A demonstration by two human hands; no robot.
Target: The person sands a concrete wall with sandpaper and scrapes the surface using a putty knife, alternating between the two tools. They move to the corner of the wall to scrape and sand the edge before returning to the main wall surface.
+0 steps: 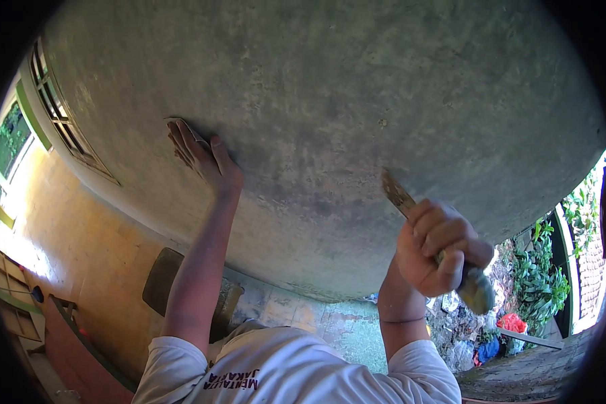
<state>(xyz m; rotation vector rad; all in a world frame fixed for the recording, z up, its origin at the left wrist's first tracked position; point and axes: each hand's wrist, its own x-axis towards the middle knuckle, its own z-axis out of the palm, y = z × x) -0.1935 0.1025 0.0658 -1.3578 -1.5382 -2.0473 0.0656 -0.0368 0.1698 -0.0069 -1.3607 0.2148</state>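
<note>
Grey plaster wall fills the view, stained in patches | right hand fisted tight round scraper handle, blade tip at wall, centre-right | left hand flat, fingers extended, pressing thin sheet against wall, upper left

A grey plastered wall fills the centre and 12 o'clock, with a louvred window at 10 o'clock. Sunlit ochre floor and a dark mat lie around 8 o'clock. Green plants stand in daylight at 4 o'clock.
</note>
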